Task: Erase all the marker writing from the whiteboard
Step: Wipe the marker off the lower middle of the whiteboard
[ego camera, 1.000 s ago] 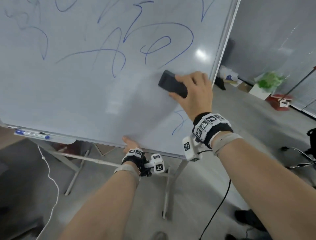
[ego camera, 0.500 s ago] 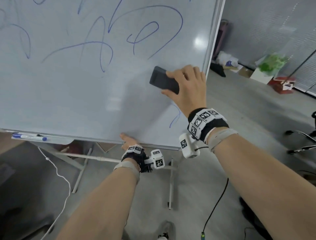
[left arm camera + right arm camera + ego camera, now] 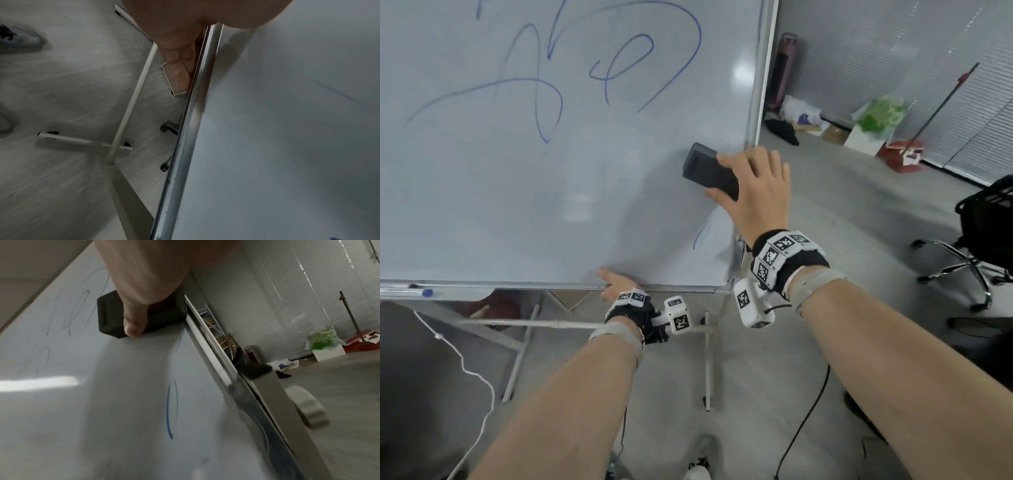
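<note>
Head view | right hand (image 3: 753,192) grips eraser (image 3: 709,171), long axis up-left | left hand (image 3: 619,284) clasps whiteboard (image 3: 517,205) edge

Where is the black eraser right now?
In the head view, the eraser sits against the whiteboard near its right edge, held by the right hand.

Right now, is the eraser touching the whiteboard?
Touching. The right wrist view shows the eraser lying flat against the whiteboard, no gap between them.
</note>
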Demonstrator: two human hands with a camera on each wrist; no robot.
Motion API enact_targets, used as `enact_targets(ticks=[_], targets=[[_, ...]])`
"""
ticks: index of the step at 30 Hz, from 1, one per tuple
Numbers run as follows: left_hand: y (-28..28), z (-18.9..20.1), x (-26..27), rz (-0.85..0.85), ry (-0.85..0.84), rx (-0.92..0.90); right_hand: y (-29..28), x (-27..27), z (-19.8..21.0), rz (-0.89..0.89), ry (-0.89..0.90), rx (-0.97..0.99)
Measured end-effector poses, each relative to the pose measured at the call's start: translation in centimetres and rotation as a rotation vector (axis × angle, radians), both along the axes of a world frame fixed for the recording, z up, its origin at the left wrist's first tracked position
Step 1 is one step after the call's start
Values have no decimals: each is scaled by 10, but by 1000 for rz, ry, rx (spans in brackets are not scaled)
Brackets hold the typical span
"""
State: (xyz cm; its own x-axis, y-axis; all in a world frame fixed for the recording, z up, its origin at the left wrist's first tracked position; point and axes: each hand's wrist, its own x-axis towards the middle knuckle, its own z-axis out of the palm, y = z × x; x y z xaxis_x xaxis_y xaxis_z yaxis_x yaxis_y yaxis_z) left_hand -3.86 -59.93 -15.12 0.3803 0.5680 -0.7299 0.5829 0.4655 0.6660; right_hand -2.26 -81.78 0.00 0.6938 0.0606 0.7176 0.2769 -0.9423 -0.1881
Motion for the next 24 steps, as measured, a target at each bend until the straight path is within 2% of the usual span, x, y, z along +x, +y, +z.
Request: enact_targets(ticks=[4,8,11,15,21,24], targets=[[7,-3,5,90,-79,-90,15,-17,-42,84,153,-102],[15,-3,-1,11,-185,-156,38,-37,-91,164,333,-292],[19,-4,-6,6,-237,-173,44,-46,-107,179,375,-359],[20,-12,-7,34,-210,-215,34,-47,-89,143,283,-315],[20,-1,-5,60,-177,-274,21,-22,-22,-111,116,-34],[29,-2,-8,33,-208,-378,38,-17,-12,-88,94,-25]])
